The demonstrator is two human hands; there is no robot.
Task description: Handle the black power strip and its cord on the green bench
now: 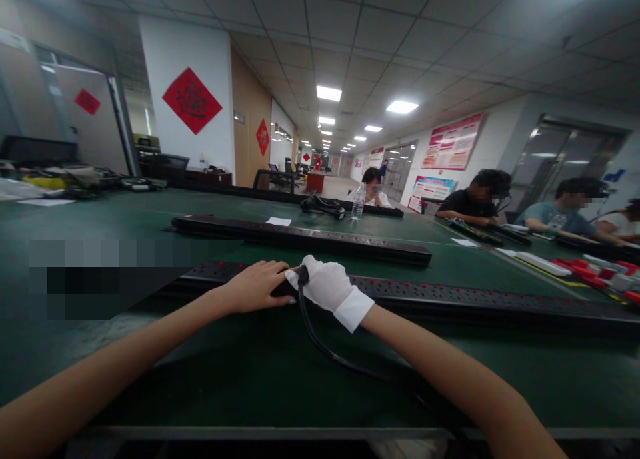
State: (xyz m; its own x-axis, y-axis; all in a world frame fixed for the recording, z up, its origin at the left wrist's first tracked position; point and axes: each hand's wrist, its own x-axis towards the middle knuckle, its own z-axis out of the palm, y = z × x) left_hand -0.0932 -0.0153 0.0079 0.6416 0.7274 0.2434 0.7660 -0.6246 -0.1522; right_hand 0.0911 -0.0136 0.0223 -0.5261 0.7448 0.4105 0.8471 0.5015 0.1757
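Observation:
A long black power strip point(415, 292) with rows of sockets and red dots lies across the green table in front of me. My left hand point(257, 287), bare, is wrapped over the strip, fingers on its top and thumb low on its near side. Right beside it, my right hand point(327, 285) wears a white glove and is closed around a black plug point(303, 275) held at the strip. From the plug a black cable point(320, 345) hangs down and curves right, passing under my right forearm. Whether the plug's pins sit in a socket is hidden by the fingers.
Behind it lies a second black power strip point(310, 239), with another long black strip point(225, 191) farther back. A coiled black cable point(323, 207) and a water bottle point(357, 202) stand beyond. Red and white parts point(600, 272) lie at right, near several seated people.

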